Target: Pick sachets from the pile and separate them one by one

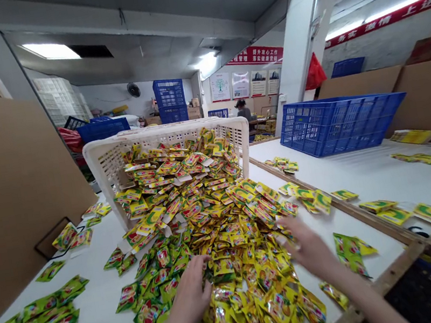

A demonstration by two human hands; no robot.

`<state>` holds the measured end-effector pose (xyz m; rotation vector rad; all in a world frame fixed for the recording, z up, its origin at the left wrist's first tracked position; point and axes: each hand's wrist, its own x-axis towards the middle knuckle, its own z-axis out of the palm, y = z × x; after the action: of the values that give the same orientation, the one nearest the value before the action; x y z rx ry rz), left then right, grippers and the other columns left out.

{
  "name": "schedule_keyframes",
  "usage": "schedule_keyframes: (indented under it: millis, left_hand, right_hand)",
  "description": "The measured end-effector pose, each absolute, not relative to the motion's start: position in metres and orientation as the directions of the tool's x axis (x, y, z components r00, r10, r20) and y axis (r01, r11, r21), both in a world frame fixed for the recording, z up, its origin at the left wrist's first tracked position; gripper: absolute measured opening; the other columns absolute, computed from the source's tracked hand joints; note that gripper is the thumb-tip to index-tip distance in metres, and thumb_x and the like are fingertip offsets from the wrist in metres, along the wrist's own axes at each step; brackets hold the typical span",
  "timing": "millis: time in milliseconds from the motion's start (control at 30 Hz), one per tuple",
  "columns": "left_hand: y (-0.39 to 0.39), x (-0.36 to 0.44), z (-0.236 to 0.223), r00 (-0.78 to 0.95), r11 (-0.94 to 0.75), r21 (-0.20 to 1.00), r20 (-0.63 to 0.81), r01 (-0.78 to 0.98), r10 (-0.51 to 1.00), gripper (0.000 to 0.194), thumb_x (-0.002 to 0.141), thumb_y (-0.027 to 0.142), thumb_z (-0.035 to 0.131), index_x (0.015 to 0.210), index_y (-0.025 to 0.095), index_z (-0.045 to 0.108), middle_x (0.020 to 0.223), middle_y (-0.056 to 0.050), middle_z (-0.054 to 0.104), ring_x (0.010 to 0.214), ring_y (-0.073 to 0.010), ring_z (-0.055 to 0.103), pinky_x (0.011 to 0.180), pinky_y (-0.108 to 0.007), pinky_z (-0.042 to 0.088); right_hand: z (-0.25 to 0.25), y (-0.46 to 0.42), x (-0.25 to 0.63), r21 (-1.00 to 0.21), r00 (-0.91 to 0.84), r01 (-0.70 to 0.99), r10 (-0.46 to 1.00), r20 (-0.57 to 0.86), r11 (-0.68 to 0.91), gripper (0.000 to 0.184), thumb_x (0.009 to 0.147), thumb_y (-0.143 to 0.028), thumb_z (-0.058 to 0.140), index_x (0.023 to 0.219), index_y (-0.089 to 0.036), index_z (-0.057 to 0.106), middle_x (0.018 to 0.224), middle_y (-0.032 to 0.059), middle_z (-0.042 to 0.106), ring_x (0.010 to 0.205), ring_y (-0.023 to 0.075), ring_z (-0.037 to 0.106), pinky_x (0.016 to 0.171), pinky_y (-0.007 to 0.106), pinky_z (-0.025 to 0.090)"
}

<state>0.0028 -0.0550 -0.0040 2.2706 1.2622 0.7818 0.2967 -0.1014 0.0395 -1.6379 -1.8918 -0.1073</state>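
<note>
A big heap of small foil packets covers the middle of the white table. Green packets [163, 273] with a red fruit print lie on the left of it, yellow packets [253, 270] towards the middle and right. My left hand [191, 291] is over the border between the two colours, thumb and fingers apart, with nothing seen in it. At the heap's right side, my right hand [304, 245] reaches in with spread, slightly blurred fingers near the packets; whether it touches one is unclear. Behind, a tipped white plastic basket [165, 131] spills flat yellow-and-green packs [183, 164] onto the heap.
Strips of green packets [44, 319] lie at the left, beside a cardboard panel [13, 204]. A wooden strip [354, 210] edges the table on the right. Beyond it stand a blue crate [336, 123] and scattered packs [387, 210]. A person [243, 110] is in the background.
</note>
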Motion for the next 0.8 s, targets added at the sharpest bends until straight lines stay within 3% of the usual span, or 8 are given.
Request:
schedule_keyframes:
  millis: [67, 133, 300, 367, 433, 533, 667, 800]
  left_hand:
    - [-0.055, 0.004, -0.006, 0.402, -0.471, 0.623, 0.261, 0.625, 0.878, 0.039, 0.071, 0.01, 0.036, 0.107, 0.021, 0.044, 0.107, -0.007, 0.051, 0.103, -0.022, 0.048, 0.09, -0.039, 0.04]
    - [-0.057, 0.001, -0.004, 0.396, -0.454, 0.636, 0.243, 0.624, 0.885, 0.037, 0.073, 0.011, 0.036, 0.106, 0.022, 0.045, 0.108, -0.007, 0.05, 0.105, -0.0219, 0.047, 0.09, -0.039, 0.04]
    - [-0.057, -0.024, 0.003, 0.392, -0.416, 0.701, 0.207, 0.58, 0.896, 0.029, 0.078, 0.015, 0.039, 0.104, 0.023, 0.049, 0.113, -0.005, 0.05, 0.109, -0.0208, 0.045, 0.096, -0.038, 0.034]
    - [-0.058, -0.03, 0.007, 0.36, -0.358, 0.77, 0.179, 0.529, 0.916, 0.028, 0.082, 0.024, 0.041, 0.11, 0.024, 0.047, 0.119, -0.006, 0.048, 0.112, -0.021, 0.044, 0.097, -0.037, 0.034]
    - [-0.061, -0.027, 0.011, 0.344, -0.271, 0.852, 0.116, 0.448, 0.932, 0.036, 0.084, 0.034, 0.043, 0.119, 0.025, 0.04, 0.121, -0.008, 0.047, 0.108, -0.0215, 0.048, 0.089, -0.035, 0.042]
    - [-0.069, -0.008, 0.014, 0.435, -0.17, 0.934, 0.018, 0.314, 0.9, 0.039, 0.083, 0.043, 0.046, 0.115, 0.022, 0.041, 0.094, -0.005, 0.058, 0.08, -0.0193, 0.06, 0.066, -0.028, 0.049]
    - [-0.074, 0.021, 0.006, 0.441, -0.125, 0.981, 0.048, 0.148, 0.896, 0.029, 0.084, 0.046, 0.042, 0.078, 0.018, 0.046, 0.064, 0.003, 0.05, 0.053, -0.0149, 0.056, 0.046, -0.023, 0.044]
    - [-0.077, 0.037, -0.004, 0.459, -0.109, 0.993, 0.081, 0.035, 0.885, 0.025, 0.085, 0.043, 0.042, 0.077, 0.019, 0.042, 0.066, 0.003, 0.051, 0.054, -0.0147, 0.058, 0.053, -0.026, 0.049]
  right_hand:
    - [0.021, -0.093, 0.249, -0.29, -0.329, 0.859, 0.889, 0.319, 0.422, 0.041, 0.072, -0.018, 0.049, 0.112, -0.02, 0.048, 0.113, 0.0084, 0.054, 0.107, 0.023, 0.046, 0.093, 0.04, 0.039]
    - [0.006, -0.083, 0.21, -0.254, -0.437, 0.837, 0.872, 0.22, 0.484, 0.046, 0.067, -0.017, 0.054, 0.113, -0.018, 0.049, 0.115, 0.0108, 0.053, 0.107, 0.0273, 0.044, 0.09, 0.045, 0.038]
    - [-0.002, -0.06, 0.199, -0.313, -0.427, 0.817, 0.874, 0.233, 0.483, 0.027, 0.076, -0.016, 0.049, 0.1, -0.017, 0.061, 0.111, 0.0111, 0.055, 0.105, 0.0268, 0.046, 0.089, 0.044, 0.038]
    - [0.002, -0.06, 0.211, -0.41, -0.409, 0.777, 0.878, 0.249, 0.478, 0.027, 0.081, -0.022, 0.047, 0.105, -0.018, 0.059, 0.112, 0.0096, 0.057, 0.106, 0.0238, 0.048, 0.091, 0.04, 0.038]
    - [0.006, -0.067, 0.219, -0.639, -0.394, 0.634, 0.893, 0.217, 0.435, 0.03, 0.084, -0.03, 0.044, 0.108, -0.019, 0.057, 0.105, 0.0086, 0.061, 0.098, 0.0215, 0.054, 0.087, 0.038, 0.043]
    - [0.01, -0.082, 0.219, -0.937, -0.415, 0.245, 0.9, 0.131, 0.249, 0.03, 0.084, -0.034, 0.045, 0.107, -0.019, 0.057, 0.087, 0.0048, 0.065, 0.08, 0.018, 0.06, 0.075, 0.033, 0.047]
    - [0.004, -0.095, 0.206, -0.991, -0.313, -0.029, 0.94, 0.133, 0.13, 0.031, 0.077, -0.035, 0.058, 0.103, -0.02, 0.056, 0.088, 0.0028, 0.062, 0.077, 0.015, 0.058, 0.064, 0.026, 0.048]
    - [-0.011, -0.099, 0.191, -0.96, -0.185, -0.279, 0.978, 0.092, 0.037, 0.043, 0.073, -0.047, 0.059, 0.106, -0.021, 0.053, 0.098, 0.0058, 0.06, 0.081, 0.0186, 0.059, 0.061, 0.03, 0.051]
